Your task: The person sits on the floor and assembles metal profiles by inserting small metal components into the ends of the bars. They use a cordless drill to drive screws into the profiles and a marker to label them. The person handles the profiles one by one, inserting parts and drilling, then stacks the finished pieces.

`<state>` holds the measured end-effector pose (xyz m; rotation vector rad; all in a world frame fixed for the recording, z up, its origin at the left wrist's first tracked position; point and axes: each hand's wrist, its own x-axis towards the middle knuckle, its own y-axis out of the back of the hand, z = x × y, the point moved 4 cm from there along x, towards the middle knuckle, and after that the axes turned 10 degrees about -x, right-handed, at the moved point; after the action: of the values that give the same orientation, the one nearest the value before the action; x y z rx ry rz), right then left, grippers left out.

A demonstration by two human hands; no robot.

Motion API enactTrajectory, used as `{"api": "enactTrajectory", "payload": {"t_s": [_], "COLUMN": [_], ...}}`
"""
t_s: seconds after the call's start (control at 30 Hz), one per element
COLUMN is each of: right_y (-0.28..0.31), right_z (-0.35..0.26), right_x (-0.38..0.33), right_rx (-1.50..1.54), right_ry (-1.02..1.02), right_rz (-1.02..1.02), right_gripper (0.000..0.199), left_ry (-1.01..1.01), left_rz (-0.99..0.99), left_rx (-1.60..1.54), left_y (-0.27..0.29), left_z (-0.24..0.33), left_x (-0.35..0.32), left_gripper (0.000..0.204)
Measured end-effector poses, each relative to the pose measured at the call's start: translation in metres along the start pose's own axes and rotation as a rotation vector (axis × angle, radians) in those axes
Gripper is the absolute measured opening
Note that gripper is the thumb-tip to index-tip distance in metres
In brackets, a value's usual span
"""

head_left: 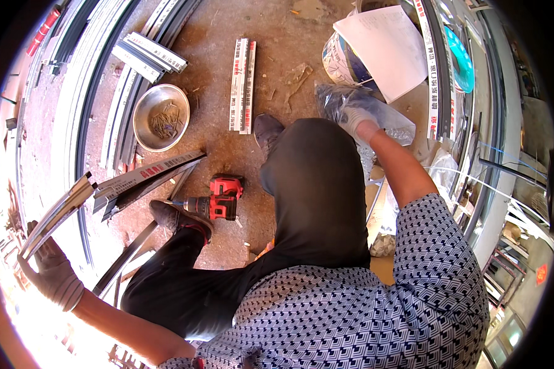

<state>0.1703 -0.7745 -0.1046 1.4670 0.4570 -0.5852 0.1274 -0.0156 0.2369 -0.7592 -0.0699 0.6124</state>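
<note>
My left hand (54,273), in a light work glove, is closed around the lower end of a metal profile strip (60,212) at the left. The strip slants up and right, its far end near another labelled profile (144,178) propped above the floor. My right hand (357,120), also gloved, is at a clear plastic bag (395,123) with dark contents. Its fingers are blurred by the plastic, so their grip cannot be made out. On the floor by my left shoe lies a red and black cordless drill (224,197), its chuck pointing left.
A metal bowl (161,117) holds many small screws or fasteners. Two labelled profile pieces (242,86) lie side by side ahead. Short profiles (149,55) rest on long ones at the left. A white sheet (388,52) covers part of a patterned bucket (341,61). Upright profiles (440,74) stand at right.
</note>
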Motion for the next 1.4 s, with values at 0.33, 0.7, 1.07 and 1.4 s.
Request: {"api": "enactTrajectory", "payload": {"t_s": [0.33,0.7,1.07,1.4], "right_y": [-0.015,0.011,0.002,0.023], "right_z": [0.029,0.041,0.071,0.062], "right_x": [-0.007,-0.049,-0.068,-0.13], "right_rx": [0.243,0.418,0.353,0.666], "right_ry": [-0.167,-0.285,-0.338,-0.349], "right_rz": [0.175,0.19,0.457,0.562], "right_gripper": [0.053,0.069,0.06,0.035], "left_ry": [0.024,-0.099,-0.027,-0.211], "left_rz": [-0.057,0.008,-0.109,0.042], "left_rx": [-0.066,0.05,-0.035,0.184], "left_y": [0.009,-0.014,-0.014,-0.068], "left_z": [0.009,-0.001,0.003,-0.021], "left_x": [0.005,-0.014,-0.019,-0.058], "left_gripper": [0.092,0.086,0.088,0.074]}}
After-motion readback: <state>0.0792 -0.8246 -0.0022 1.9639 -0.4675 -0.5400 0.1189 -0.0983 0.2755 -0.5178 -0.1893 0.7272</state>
